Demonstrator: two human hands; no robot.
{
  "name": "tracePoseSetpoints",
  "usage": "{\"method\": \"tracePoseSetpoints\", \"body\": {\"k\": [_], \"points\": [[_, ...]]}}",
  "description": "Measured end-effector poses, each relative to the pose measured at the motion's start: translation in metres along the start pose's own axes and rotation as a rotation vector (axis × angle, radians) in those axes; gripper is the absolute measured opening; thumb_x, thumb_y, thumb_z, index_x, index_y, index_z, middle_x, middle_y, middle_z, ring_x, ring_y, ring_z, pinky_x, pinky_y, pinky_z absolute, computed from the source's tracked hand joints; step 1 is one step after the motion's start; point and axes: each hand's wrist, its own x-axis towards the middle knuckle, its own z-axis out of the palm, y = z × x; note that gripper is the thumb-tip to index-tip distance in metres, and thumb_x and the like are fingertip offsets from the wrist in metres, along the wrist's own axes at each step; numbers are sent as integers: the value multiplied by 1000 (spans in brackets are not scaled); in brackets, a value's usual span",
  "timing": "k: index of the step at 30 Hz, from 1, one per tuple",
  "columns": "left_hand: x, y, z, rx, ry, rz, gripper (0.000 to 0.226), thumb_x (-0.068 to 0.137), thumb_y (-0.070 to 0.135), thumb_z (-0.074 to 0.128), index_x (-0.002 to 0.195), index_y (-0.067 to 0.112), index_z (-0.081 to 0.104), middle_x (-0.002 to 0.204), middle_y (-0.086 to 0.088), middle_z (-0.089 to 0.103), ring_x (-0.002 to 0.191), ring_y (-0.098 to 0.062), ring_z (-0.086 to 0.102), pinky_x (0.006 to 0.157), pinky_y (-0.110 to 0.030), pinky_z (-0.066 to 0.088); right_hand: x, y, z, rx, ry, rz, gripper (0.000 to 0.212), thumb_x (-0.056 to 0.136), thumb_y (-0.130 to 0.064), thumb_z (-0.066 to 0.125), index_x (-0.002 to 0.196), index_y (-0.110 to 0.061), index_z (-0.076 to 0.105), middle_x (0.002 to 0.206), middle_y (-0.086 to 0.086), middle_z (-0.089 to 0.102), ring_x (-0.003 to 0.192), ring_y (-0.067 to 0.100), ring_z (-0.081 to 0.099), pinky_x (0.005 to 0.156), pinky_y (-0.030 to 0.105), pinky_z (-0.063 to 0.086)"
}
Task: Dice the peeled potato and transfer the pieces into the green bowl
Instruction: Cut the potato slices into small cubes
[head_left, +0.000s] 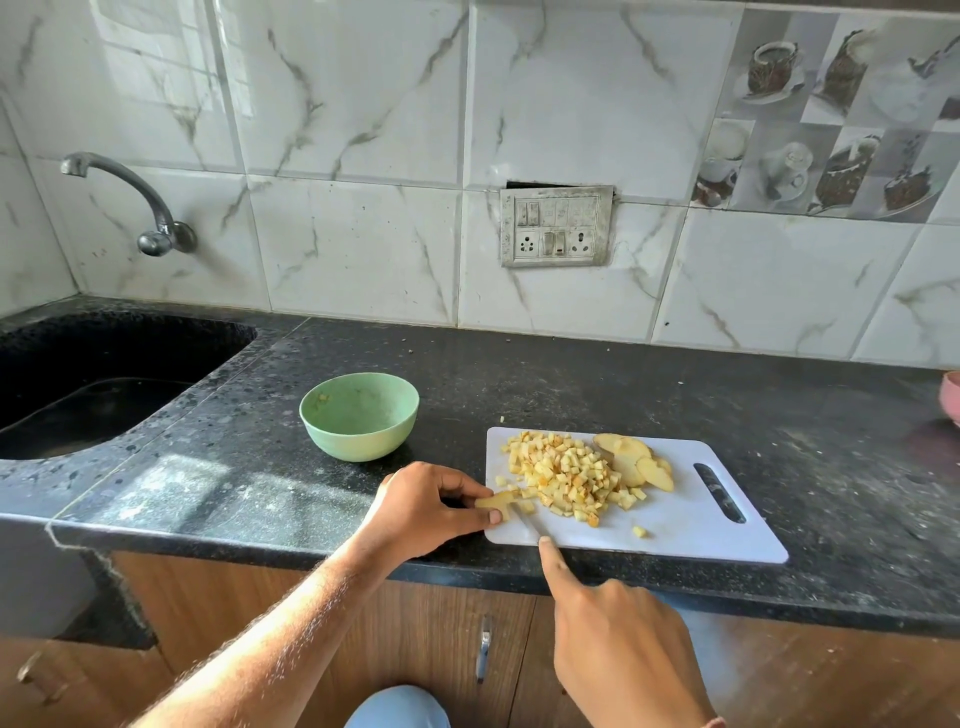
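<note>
A white cutting board (675, 525) lies on the black counter. On it sits a heap of diced potato (566, 475), with several uncut potato slices (636, 460) behind it to the right. My left hand (421, 506) pinches a potato strip (496, 501) at the board's left edge. My right hand (618, 644) grips a knife (527, 522), index finger stretched along its spine, the blade resting by the strip. The green bowl (359, 422) stands left of the board and holds one small piece.
A black sink (93, 389) is set into the counter at the left, with a tap (140, 208) on the wall above it. A pink bowl (951, 397) peeks in at the right edge. A switch panel (556, 226) is on the tiled wall.
</note>
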Motion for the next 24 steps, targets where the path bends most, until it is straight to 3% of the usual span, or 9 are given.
{"method": "tracePoseSetpoints", "body": {"k": [5, 8, 12, 17, 24], "points": [[0, -1, -2, 27, -8, 28, 27, 75, 60, 88, 98, 46, 82, 84, 27, 75, 66, 4, 64, 62, -14, 43, 4, -3, 3, 30, 76, 0, 71, 105, -26, 33, 163, -41, -5, 74, -2, 49, 67, 21, 50, 58, 32, 38], [0, -5, -3, 38, -13, 62, 30, 76, 60, 85, 101, 44, 82, 87, 26, 75, 76, 0, 70, 69, -20, 51, 8, -7, 0, 59, 139, -22, 67, 106, -30, 32, 163, -40, -1, 70, -4, 50, 60, 18, 47, 48, 29, 29], [0, -6, -4, 37, -9, 84, 25, 78, 52, 85, 100, 40, 81, 86, 24, 75, 77, -4, 71, 70, -26, 57, 14, -11, -2, 102, 197, -72, 61, 107, -32, 32, 164, -37, 10, 82, -3, 67, 72, 15, 64, 57, 30, 45], [2, -10, -3, 28, -8, 84, 20, 79, 48, 88, 96, 39, 82, 85, 23, 76, 81, -5, 72, 75, -33, 59, 20, -19, 0, 81, 167, -103, 61, 106, -29, 35, 164, -32, 17, 95, -4, 72, 83, 16, 67, 61, 31, 43], [2, -8, -2, 35, 12, 84, 19, 79, 48, 89, 96, 40, 84, 80, 23, 75, 67, 2, 66, 59, -15, 44, 35, -38, 0, 0, 134, -75, 63, 102, -18, 38, 163, -24, 25, 108, 6, 72, 97, 27, 69, 70, 36, 49]]}}
